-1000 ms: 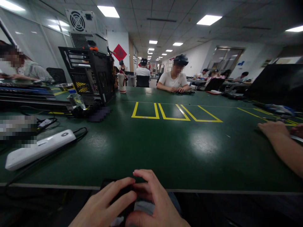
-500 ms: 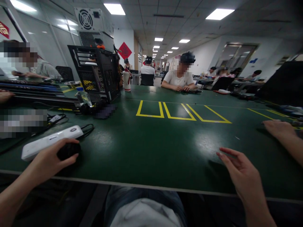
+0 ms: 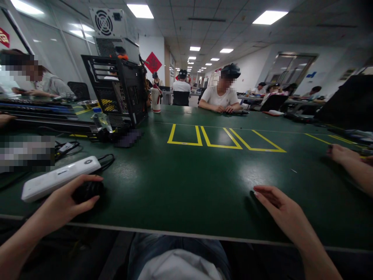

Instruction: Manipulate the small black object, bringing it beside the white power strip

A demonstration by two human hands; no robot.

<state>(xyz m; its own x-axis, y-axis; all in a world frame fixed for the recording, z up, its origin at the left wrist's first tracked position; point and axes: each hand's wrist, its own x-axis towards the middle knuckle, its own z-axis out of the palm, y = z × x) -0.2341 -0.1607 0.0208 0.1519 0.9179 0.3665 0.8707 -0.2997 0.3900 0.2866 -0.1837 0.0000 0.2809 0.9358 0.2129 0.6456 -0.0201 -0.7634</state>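
On the left of the green table, my left hand (image 3: 68, 200) is curled round a dark rounded object (image 3: 89, 190), with thumb and fingers on either side of it. This object rests on or just over the tabletop, beside a white power strip (image 3: 61, 177). My right hand (image 3: 281, 204) is over the table at the right, thumb and index fingertips brought close together in a pinch. Whatever those fingertips hold, if anything, is too small to make out; a dark shadow lies under them.
A black computer case (image 3: 124, 91) and a cup (image 3: 156, 100) stand at the back left. Yellow tape (image 3: 220, 146) marks areas mid-table. Another person's hand (image 3: 346, 155) is at the right edge. Across the table sits a person in white (image 3: 217, 97).
My right hand has moved left, its fingertips still close together. My left hand and the dark object have shifted slightly right. The other person's hand at the right has moved a little.
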